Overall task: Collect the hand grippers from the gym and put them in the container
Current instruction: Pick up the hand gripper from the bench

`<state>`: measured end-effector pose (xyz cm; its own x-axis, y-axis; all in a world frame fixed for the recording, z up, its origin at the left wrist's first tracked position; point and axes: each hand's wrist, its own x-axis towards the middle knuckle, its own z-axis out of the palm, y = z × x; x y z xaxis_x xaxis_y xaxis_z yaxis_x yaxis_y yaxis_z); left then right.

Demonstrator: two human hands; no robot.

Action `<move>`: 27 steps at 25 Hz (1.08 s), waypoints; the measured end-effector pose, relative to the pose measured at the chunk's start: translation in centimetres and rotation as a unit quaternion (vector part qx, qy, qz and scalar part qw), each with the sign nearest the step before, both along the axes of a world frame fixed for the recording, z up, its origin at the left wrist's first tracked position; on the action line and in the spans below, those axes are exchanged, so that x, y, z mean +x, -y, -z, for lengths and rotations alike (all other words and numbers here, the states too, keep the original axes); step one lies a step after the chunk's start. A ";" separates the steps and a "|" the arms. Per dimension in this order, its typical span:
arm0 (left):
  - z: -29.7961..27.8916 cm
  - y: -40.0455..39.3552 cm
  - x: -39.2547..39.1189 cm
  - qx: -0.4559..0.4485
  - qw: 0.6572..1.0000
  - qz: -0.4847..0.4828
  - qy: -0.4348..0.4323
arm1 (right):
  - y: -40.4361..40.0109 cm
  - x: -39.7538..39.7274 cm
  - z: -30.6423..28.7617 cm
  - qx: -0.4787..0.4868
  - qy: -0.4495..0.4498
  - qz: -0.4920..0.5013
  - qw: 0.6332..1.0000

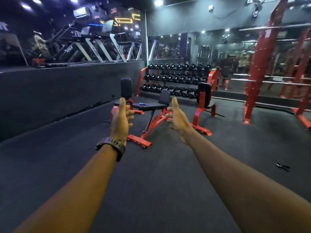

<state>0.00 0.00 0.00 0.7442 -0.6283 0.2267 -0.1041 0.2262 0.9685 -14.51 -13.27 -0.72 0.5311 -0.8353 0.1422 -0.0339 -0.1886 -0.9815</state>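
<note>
Both arms reach forward, palms facing each other, and neither hand holds anything: the fingers of the left hand (121, 118) and the right hand (177, 117) are spread and only loosely bent. Beyond the fingertips, between the two hands, a small blue gripper (143, 104) lies on the pad of the bench (152, 107), well out of reach. A dark gripper (283, 166) lies on the floor (159, 174), well off to the right of the right fingers and nearer the person. No container is in view. Such grippers are likely light and rigid, a sprung pair of handles joined at a coil; they should not slip or break. The easiest hold is probably round both handles at mid-length, fingers wrapped without squeezing the spring, or a pinch on one handle. The blue one is too small here to read how it lies.
</note>
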 end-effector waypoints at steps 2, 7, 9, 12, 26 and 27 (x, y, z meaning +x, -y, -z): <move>0.8 3.6 1.8 0.002 1.000 -0.001 -0.007 | 3.6 2.2 0.6 0.016 0.006 -0.009 1.000; 2.9 17.4 9.6 0.025 0.999 -0.033 0.005 | 18.6 10.4 3.3 0.017 -0.001 -0.023 1.000; 2.7 22.5 12.6 0.020 0.999 -0.036 0.000 | 24.4 13.7 3.2 0.020 0.000 -0.025 0.999; 2.5 29.6 17.1 0.017 0.999 -0.045 -0.007 | 32.2 18.7 3.1 0.020 -0.012 -0.030 0.999; 7.1 64.3 46.0 0.030 0.997 -0.047 -0.056 | 66.8 46.3 7.8 0.047 -0.071 -0.035 0.996; 7.2 65.9 47.3 0.031 0.997 -0.043 -0.055 | 68.5 47.6 7.8 0.048 -0.076 -0.037 0.995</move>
<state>47.34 -65.92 -7.22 0.8141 -0.5717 0.1022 -0.0118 0.1596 0.9871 33.07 -81.78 -8.56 0.6004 -0.7993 -0.0231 -0.1728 -0.1015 -0.9797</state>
